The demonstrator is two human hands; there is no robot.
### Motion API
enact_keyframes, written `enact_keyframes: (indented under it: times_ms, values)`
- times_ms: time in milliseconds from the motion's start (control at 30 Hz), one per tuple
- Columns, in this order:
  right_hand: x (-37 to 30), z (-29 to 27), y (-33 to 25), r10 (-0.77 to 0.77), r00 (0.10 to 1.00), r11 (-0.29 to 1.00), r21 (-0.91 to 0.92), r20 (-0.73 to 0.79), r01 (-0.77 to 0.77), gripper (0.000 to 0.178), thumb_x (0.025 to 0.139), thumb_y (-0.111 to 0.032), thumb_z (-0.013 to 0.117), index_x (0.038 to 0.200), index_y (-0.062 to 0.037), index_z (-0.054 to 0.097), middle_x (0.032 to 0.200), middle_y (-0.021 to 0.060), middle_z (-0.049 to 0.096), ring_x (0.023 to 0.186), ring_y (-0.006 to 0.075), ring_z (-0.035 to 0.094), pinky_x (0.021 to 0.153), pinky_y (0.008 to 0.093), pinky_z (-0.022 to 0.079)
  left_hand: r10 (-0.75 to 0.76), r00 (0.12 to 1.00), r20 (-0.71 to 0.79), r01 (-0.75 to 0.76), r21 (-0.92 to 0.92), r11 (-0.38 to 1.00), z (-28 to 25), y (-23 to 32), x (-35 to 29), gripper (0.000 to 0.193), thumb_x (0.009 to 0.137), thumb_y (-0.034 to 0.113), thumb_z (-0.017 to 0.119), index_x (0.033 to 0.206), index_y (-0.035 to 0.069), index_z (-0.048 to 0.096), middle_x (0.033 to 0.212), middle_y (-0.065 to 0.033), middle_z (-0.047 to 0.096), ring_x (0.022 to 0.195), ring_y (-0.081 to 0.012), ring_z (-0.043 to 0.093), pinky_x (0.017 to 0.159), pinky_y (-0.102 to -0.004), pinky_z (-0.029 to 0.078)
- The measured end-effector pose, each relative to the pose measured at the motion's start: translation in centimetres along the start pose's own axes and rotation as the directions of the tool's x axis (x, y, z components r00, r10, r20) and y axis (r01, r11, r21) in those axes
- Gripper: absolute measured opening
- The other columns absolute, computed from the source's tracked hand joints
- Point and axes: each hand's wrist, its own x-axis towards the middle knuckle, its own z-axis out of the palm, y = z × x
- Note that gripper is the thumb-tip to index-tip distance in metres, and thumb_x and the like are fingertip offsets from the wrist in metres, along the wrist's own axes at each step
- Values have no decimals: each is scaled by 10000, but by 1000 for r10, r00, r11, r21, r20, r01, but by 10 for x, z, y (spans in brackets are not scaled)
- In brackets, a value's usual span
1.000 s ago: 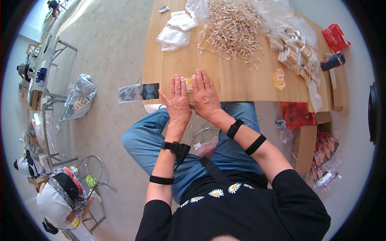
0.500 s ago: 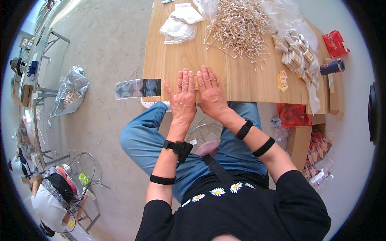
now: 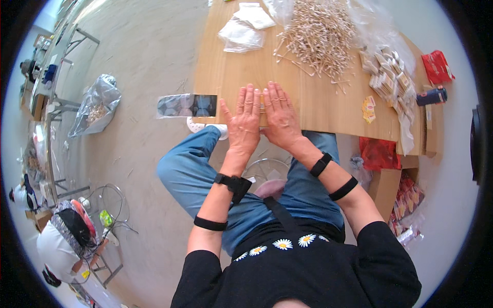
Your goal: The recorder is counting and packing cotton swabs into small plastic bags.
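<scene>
My left hand (image 3: 243, 122) and my right hand (image 3: 279, 115) lie flat, side by side, palms down on the near edge of a wooden table (image 3: 318, 105). Their fingers are stretched out and slightly apart. Between and partly under them shows a small yellow packet (image 3: 262, 103); I cannot tell whether either hand grips it. A large heap of thin wooden sticks (image 3: 321, 38) lies farther back on the table. To its right is a pile of small wrapped packets (image 3: 387, 72). One yellow packet (image 3: 368, 109) lies alone near the right edge.
Clear plastic bags (image 3: 241, 31) lie at the table's far left. A red pouch (image 3: 436, 66) and a dark cylinder (image 3: 431, 96) sit at the right end. A plastic sack (image 3: 97, 102) and a printed strip (image 3: 187, 105) lie on the floor at left. Another person (image 3: 61, 241) sits lower left.
Both hands have slid a little forward onto the table and closer together, now covering more of the yellow packet. The view has tilted slightly downward.
</scene>
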Motion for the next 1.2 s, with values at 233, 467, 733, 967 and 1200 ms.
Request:
enact_keyframes:
  times_ms: [233,467,733,967,1200]
  values:
    - [-2,-6,0,5,1000,999,-36,-1,-6,1143,607,-257,888,1507,81,271,1594,278,236,1508,404,206,1236,475,190,-202,973,-112,139,-418,898,-58,-20,-33,717,739,96,776,1390,6,488,1390,-194,535,1322,-351,478,1121,-454,347]
    - [12,-5,-29,5,995,1000,-20,102,-3,1164,599,-316,884,1502,83,268,1605,277,206,1521,402,161,1248,463,157,-471,825,-312,329,-412,850,-62,-95,-47,409,755,115,786,1112,2,620,1051,-142,635,1011,-323,594,929,-452,446]
    - [55,26,-82,-64,991,998,-4,116,65,1186,606,-322,900,1510,89,251,1609,283,190,1527,405,145,1248,464,143,-655,754,39,501,-680,536,-33,-139,-10,291,762,102,816,999,2,680,951,-70,682,824,-169,640,755,-312,524]
    - [64,29,-92,-77,989,997,36,129,73,1097,630,-287,857,1496,83,295,1609,276,201,1527,391,160,1254,458,145,-657,695,293,395,-918,9,-17,-157,-10,95,846,5,718,931,-15,680,820,-24,687,730,-77,609,676,-241,513]
    - [77,35,-104,-120,982,992,51,145,114,1063,646,-233,844,1498,84,293,1610,276,199,1524,399,165,1254,462,143,-626,773,-101,393,-698,599,-30,-149,-2,78,856,-7,669,922,34,678,809,-64,697,693,-149,641,651,-301,518]
